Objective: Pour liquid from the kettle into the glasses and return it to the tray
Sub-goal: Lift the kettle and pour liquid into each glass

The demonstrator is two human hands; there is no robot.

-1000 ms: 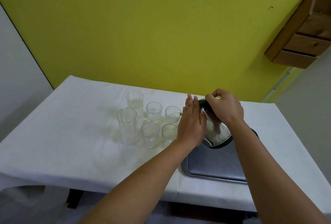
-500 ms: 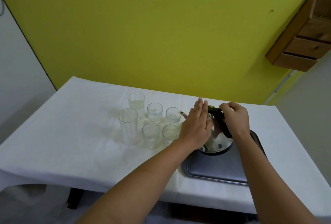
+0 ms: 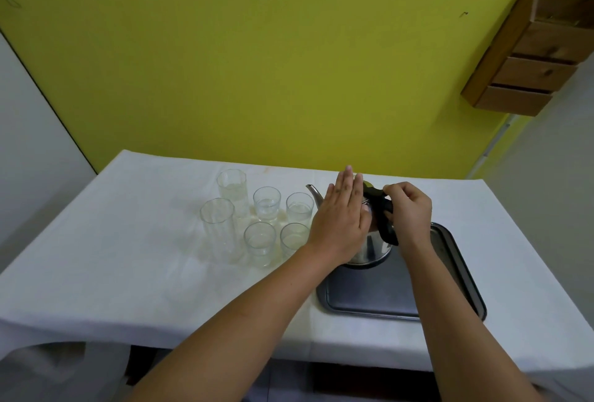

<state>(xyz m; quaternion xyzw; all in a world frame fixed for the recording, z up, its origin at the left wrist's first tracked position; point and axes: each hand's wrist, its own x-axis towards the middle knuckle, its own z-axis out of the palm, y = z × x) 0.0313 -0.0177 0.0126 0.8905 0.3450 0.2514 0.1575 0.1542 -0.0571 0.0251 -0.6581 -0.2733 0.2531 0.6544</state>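
1 surface, 1 tray at right, 1 kettle upright on its far-left part, 6 glasses left of it. Right hand gripping the black handle; left hand flat, fingers extended, against kettle's left side.

Steel kettle upright on grey tray; six clear glasses beside

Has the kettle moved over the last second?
Yes. The kettle has tipped back upright, its base now sitting on the tray, spout away from the glasses.
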